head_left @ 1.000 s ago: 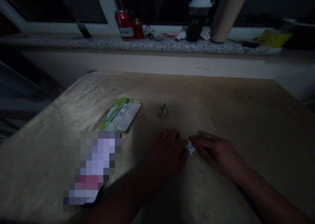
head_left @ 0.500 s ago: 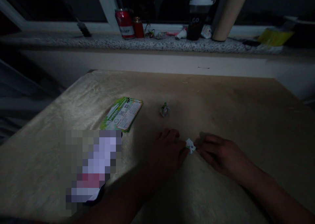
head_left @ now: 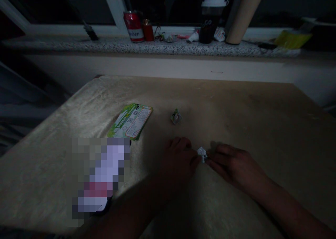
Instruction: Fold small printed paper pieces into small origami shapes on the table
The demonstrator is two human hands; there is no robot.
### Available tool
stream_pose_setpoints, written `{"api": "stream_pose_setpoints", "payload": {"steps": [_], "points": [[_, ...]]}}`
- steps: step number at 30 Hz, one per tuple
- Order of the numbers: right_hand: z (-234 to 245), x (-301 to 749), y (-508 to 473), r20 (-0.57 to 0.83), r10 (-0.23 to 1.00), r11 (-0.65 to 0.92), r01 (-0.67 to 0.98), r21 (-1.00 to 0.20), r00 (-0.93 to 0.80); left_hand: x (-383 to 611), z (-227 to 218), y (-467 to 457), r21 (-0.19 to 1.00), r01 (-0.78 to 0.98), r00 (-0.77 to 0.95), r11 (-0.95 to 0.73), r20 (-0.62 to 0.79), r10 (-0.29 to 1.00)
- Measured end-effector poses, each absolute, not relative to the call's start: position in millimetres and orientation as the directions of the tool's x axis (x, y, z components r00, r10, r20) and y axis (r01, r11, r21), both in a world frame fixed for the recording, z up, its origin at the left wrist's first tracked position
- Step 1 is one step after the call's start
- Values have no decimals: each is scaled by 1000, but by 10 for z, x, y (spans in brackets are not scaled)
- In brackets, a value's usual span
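Observation:
Between my hands is a small folded piece of printed paper (head_left: 202, 154), whitish with dark lettering, just above or on the table (head_left: 231, 109). My left hand (head_left: 181, 158) pinches its left edge between thumb and forefinger, the other fingers curled. At its right edge the fingertips of my right hand (head_left: 233, 162) are closed on the paper too. Farther back sits a small crumpled green and white paper piece (head_left: 176, 117), touched by neither hand. Left of it lies a stack of green and white printed leaflets (head_left: 131, 121).
A phone (head_left: 105, 176) with a blurred-out screen lies beside my left forearm. On the granite windowsill (head_left: 168, 48) stand a red can (head_left: 133, 27), a red lighter (head_left: 148, 30), a dark lidded cup (head_left: 207, 21), a cardboard tube (head_left: 243, 14) and a yellow item (head_left: 292, 39).
The paper has turned slightly between my fingers, and its green marking no longer shows. My right hand has shifted a little left, closer to my left hand. The other things stay put.

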State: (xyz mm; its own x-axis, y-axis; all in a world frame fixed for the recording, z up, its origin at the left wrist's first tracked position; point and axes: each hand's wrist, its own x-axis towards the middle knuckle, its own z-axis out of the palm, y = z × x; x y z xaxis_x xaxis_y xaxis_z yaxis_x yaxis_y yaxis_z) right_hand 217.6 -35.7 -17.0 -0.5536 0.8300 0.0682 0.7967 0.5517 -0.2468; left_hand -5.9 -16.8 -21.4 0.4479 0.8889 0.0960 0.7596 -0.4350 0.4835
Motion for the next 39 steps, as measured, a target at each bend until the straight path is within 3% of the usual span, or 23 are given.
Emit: {"api": "stream_pose_setpoints", "payload": {"steps": [4,8,15,18,21,24,27,30,39], "points": [[-179,2096,-413,66,835,548,816,-184,-546,-55,-276,-120,601,747,301,-285,76,950],[-204,2088,-424,105,835,550,814,-186,-540,-52,-308,-119,624,731,281,-275,91,955],[-283,2169,-315,264,844,536,757,-373,-466,-44,-321,-129,620,688,378,-377,137,916],[-281,2124,-259,271,839,544,724,-424,-472,-33,-341,-131,635,655,417,-409,147,897],[-276,2076,-223,281,844,532,645,-548,-457,-32,-361,-129,665,632,395,-398,165,904],[-280,2065,-222,265,899,422,533,-733,-348,-38,-375,-117,706,584,399,-400,178,899],[-271,2063,-250,156,959,246,428,-870,-236,-39,-386,-107,784,480,424,-395,187,886],[-228,2044,-279,112,969,187,357,-915,-219,-37,-382,-111,839,379,436,-389,209,875],[-138,1986,-281,193,954,244,221,-944,-229,-66,-314,-132,845,295,461,-447,284,841]]}}
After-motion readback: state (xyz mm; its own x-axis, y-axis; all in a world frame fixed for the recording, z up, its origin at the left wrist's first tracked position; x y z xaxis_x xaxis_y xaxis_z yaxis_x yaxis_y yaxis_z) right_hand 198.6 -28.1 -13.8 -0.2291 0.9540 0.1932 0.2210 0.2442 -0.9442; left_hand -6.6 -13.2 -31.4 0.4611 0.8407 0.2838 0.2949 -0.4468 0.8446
